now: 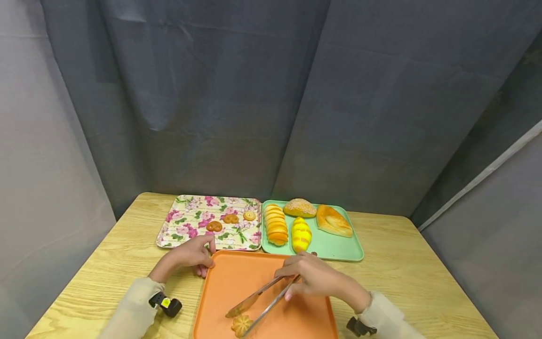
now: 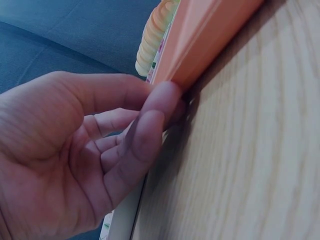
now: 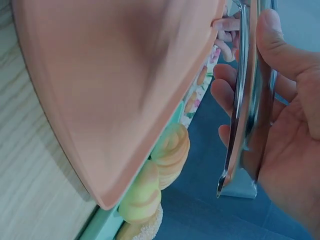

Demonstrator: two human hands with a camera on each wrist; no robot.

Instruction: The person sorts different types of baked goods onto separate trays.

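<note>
1. Head view: the right hand [image 1: 315, 278] grips a pair of metal tongs [image 1: 260, 301], whose tips sit at a small flower-shaped cookie [image 1: 242, 324] near the front edge of the orange tray [image 1: 220, 287]. The tips look open around the cookie, one on each side; I judge the step to be placing or picking this cookie — which of the two I cannot tell. The left hand [image 1: 192, 254] steadies the tray's far-left corner, fingers curled at the rim. Behind lie a floral tray [image 1: 178, 235] with three small cookies [image 1: 230, 219] and a green tray [image 1: 338, 247] with four bread loaves [image 1: 276, 225].

2. Left wrist view: the left hand [image 2: 75, 160] has thumb and fingertips pressed on the orange tray [image 2: 200, 45] corner, resting on the wooden table [image 2: 250, 150] — a light pinch, not a full grasp.

3. Right wrist view: the right hand [image 3: 285, 125] is wrapped round the tongs [image 3: 247, 100], with the arms close together at the handle end; the cookie is out of sight here.

4. The next move calls for a gentle, even squeeze, with the tray kept steady.
</note>
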